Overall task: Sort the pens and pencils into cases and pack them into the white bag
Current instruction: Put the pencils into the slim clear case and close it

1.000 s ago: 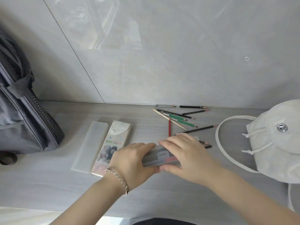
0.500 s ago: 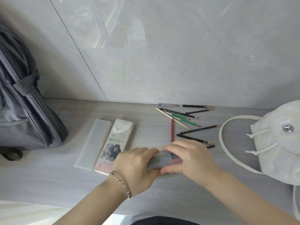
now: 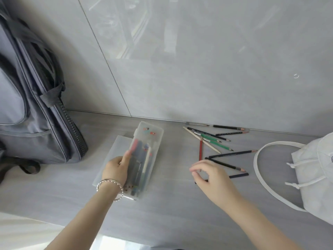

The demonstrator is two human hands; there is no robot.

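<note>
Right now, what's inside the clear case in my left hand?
Through the clear case show several pens: red, dark blue, black, one white. The left hand covers one long edge, so the full count is hidden.

Grey backpack (image 3: 36,123) at left, table (image 3: 180,210), tiled wall (image 3: 198,69)

Left hand (image 3: 115,168) clasped, right hand (image 3: 212,175) half-curled

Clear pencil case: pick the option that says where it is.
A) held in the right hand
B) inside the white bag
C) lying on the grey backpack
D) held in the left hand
D: the left hand grips the clear pencil case by its side, pens showing through it, while the right hand hovers by the loose pencils and the white bag lies apart.
</note>
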